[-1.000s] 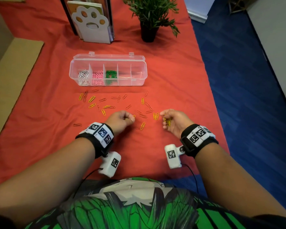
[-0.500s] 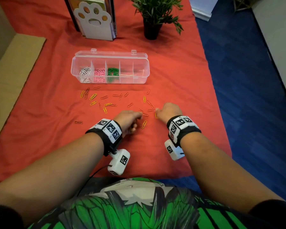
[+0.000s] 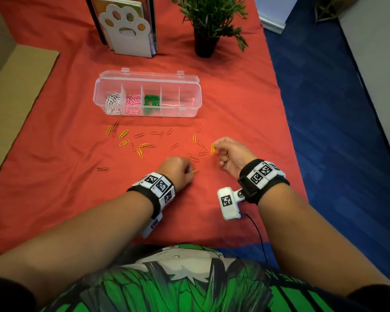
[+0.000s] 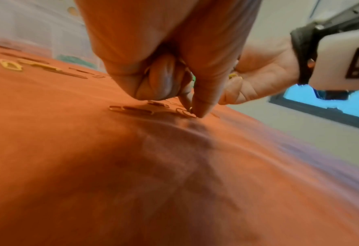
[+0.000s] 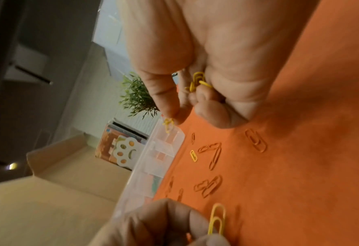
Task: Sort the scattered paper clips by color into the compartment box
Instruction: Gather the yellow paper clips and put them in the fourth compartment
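From the head cam: my right hand [image 3: 231, 154] pinches a yellow paper clip [image 3: 212, 149] just in front of the compartment box [image 3: 189, 113], more clips bunched in the palm. Loose yellow and orange clips [image 3: 140, 145] lie along the box's near side.

Left wrist cam: my left hand [image 4: 174, 66] nips a clip [image 4: 186, 113] flat on the cloth.

Right wrist cam: a few spare yellow clips [image 5: 197, 81] sit under my curled fingers.

I'd say they're light, springy and slick, so grab one end and tip it up.
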A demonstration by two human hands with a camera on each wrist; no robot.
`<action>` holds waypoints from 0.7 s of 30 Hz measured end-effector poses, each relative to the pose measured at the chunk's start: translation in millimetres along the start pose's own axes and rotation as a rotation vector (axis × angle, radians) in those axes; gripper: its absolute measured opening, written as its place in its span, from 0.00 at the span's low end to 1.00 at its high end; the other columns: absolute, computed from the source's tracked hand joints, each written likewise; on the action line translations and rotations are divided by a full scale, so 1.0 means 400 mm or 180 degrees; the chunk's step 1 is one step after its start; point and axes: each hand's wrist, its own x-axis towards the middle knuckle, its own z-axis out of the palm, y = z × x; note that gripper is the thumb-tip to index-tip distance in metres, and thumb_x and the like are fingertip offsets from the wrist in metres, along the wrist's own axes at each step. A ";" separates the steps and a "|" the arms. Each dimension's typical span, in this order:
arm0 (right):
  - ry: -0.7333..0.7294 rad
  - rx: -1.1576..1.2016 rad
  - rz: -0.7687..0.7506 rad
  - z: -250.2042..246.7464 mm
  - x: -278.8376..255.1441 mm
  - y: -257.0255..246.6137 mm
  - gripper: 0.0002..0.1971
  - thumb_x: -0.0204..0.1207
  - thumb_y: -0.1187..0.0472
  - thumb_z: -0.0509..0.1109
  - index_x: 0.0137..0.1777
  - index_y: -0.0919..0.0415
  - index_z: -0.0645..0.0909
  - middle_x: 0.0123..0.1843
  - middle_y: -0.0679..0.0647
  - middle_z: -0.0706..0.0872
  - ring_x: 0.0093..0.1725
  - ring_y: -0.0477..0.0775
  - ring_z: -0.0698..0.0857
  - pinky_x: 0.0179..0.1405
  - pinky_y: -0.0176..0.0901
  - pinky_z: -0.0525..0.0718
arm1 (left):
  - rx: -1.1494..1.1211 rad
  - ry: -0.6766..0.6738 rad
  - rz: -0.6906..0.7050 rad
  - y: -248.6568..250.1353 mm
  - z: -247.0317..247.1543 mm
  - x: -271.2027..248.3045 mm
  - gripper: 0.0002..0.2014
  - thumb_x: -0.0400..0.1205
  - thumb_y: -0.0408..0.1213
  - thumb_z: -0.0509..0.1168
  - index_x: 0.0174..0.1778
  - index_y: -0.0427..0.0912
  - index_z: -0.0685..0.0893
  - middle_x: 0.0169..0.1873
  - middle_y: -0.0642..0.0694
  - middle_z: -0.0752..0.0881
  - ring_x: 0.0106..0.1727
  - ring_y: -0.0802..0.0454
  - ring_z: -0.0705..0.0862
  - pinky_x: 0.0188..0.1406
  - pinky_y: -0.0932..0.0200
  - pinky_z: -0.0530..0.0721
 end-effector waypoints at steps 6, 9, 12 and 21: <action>-0.0486 0.1145 0.0262 0.011 -0.016 -0.005 0.04 0.63 0.66 0.57 0.32 0.58 0.72 0.27 0.56 0.78 0.21 0.48 0.70 0.26 0.35 0.71 | -0.2968 -0.0630 -0.1109 0.004 -0.051 -0.007 0.07 0.72 0.32 0.53 0.29 0.45 0.70 0.24 0.45 0.70 0.20 0.52 0.66 0.19 0.67 0.64; -0.0654 0.1269 0.0477 0.033 -0.016 -0.017 0.08 0.69 0.60 0.58 0.31 0.58 0.74 0.26 0.53 0.79 0.22 0.48 0.73 0.24 0.33 0.74 | -0.4414 -0.1078 -0.1133 -0.013 -0.100 -0.030 0.05 0.60 0.33 0.50 0.26 0.40 0.70 0.21 0.45 0.72 0.17 0.53 0.66 0.20 0.71 0.62; -0.0516 0.0912 0.0571 0.065 -0.002 -0.029 0.11 0.78 0.62 0.59 0.35 0.59 0.78 0.23 0.49 0.74 0.20 0.45 0.72 0.19 0.29 0.73 | -0.4707 -0.1074 -0.1150 -0.046 -0.123 -0.042 0.09 0.61 0.37 0.52 0.23 0.40 0.76 0.22 0.45 0.76 0.19 0.52 0.72 0.20 0.69 0.70; -0.0543 0.1156 0.0782 0.154 0.031 -0.062 0.14 0.84 0.64 0.55 0.44 0.72 0.79 0.34 0.59 0.76 0.40 0.59 0.82 0.31 0.46 0.90 | -0.5151 -0.0214 -0.1890 -0.150 -0.176 -0.057 0.18 0.83 0.41 0.51 0.38 0.36 0.82 0.23 0.44 0.87 0.26 0.49 0.88 0.27 0.58 0.89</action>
